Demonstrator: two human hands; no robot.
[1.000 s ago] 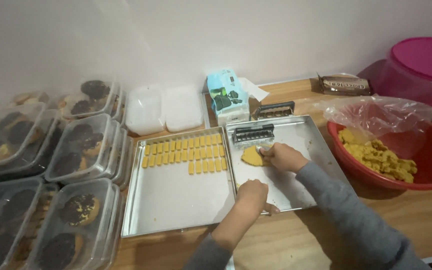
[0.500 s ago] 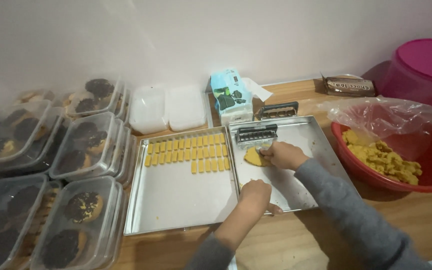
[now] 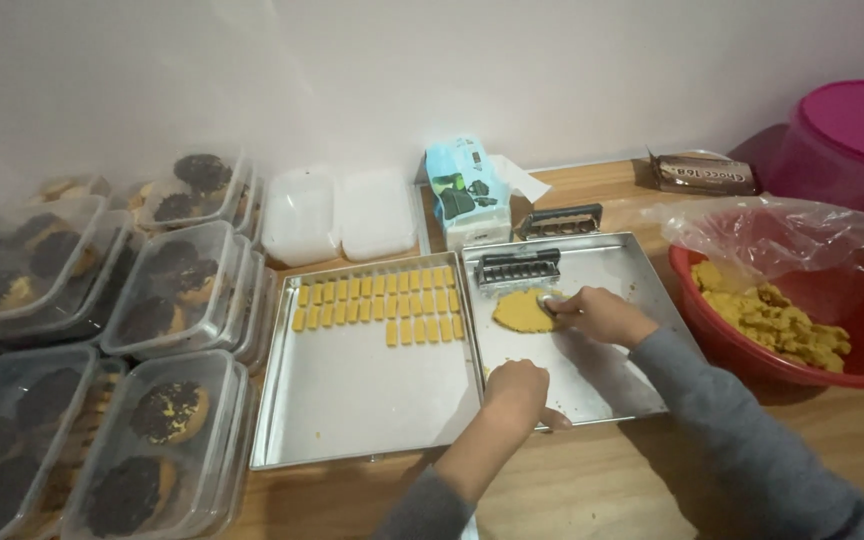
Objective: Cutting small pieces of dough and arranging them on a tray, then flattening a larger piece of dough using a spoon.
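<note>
The right hand (image 3: 600, 315), fingers curled, rests on the right-hand shallow steel baking tray (image 3: 642, 290) with its fingertips at the edge of the flattened round of yellow dough (image 3: 520, 310), much as it did a second ago; the dough has not shifted, lying just near of the ribbed metal dough cutter (image 3: 518, 267). Whether that hand grips a small tool I cannot tell. The left hand (image 3: 516, 393) is closed loosely, knuckles up, on the near left corner of the same tray, holding nothing visible; it too has barely moved, so the flattening looks unfinished. Left of this, a second steel tray (image 3: 352, 400) carries rows of small yellow dough bars (image 3: 377, 300) along its far edge. To the right stands a red plastic bowl (image 3: 712, 320) of dough scraps under a clear bag. Stacked clear lidded boxes of dark biscuits (image 3: 167, 290) crowd the far left, well apart from both hands.
</note>
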